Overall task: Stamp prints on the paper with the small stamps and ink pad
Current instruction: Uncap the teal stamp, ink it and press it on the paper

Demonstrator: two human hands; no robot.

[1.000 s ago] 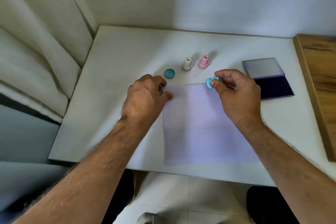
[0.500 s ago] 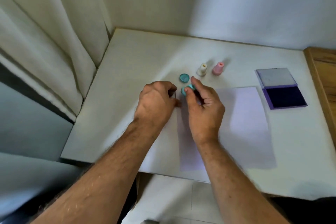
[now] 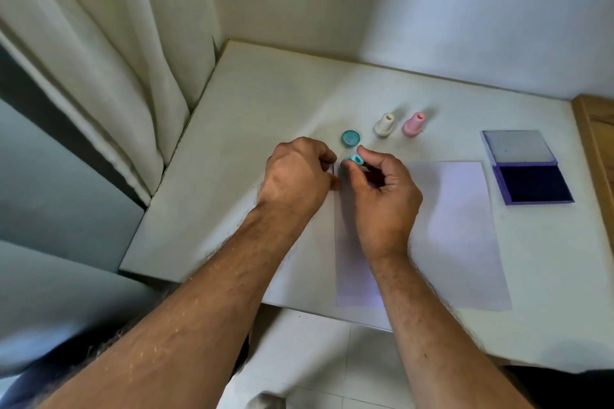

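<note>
A pale lilac sheet of paper (image 3: 455, 229) lies flat on the white table (image 3: 259, 103). My right hand (image 3: 382, 199) pinches a small teal stamp (image 3: 355, 160) over the paper's top-left corner. My left hand (image 3: 295, 179) rests curled at the paper's left edge, fingertips touching it. A teal round cap (image 3: 351, 138) lies just beyond the hands. A cream stamp (image 3: 384, 125) and a pink stamp (image 3: 413, 124) stand upright farther back. The purple ink pad (image 3: 531, 188) lies open at the right, with its grey lid (image 3: 518, 147) flipped back.
A cream curtain (image 3: 99, 53) hangs along the table's left side. A wooden surface (image 3: 596, 129) adjoins the table on the right. Walls close off the back. The table's near edge runs just below the paper, with tiled floor (image 3: 315, 359) beneath.
My right hand carried the teal stamp from the paper's upper middle leftward to its top-left corner beside my left hand. The view shifted left.
</note>
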